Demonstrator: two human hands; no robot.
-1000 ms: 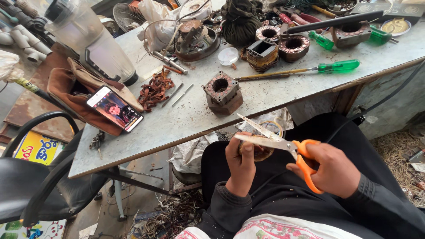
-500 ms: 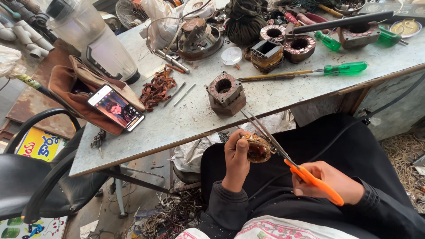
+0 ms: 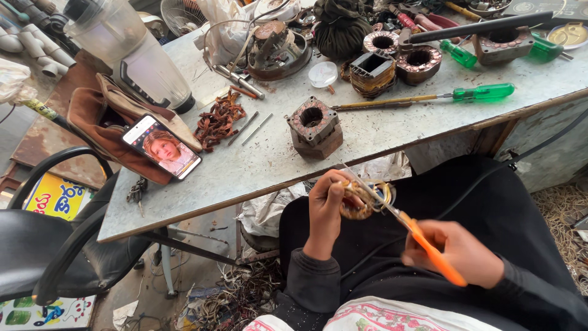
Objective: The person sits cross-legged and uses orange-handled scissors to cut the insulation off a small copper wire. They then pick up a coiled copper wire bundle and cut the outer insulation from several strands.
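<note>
Scissors (image 3: 409, 228) gripped in right hand (image 3: 460, 252) meet the wire coil (image 3: 361, 199) the left hand (image 3: 324, 205) clasps, just off the table (image 3: 257, 171) edge

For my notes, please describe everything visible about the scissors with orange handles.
The scissors have bright orange plastic handles and thin, grey metal blades. The right hand grips the handles above the lap. They lie slanted, tips toward the table, the blades reaching into the small copper-coloured coil that the left hand holds. Motion blur hides whether the blades are parted.
</note>
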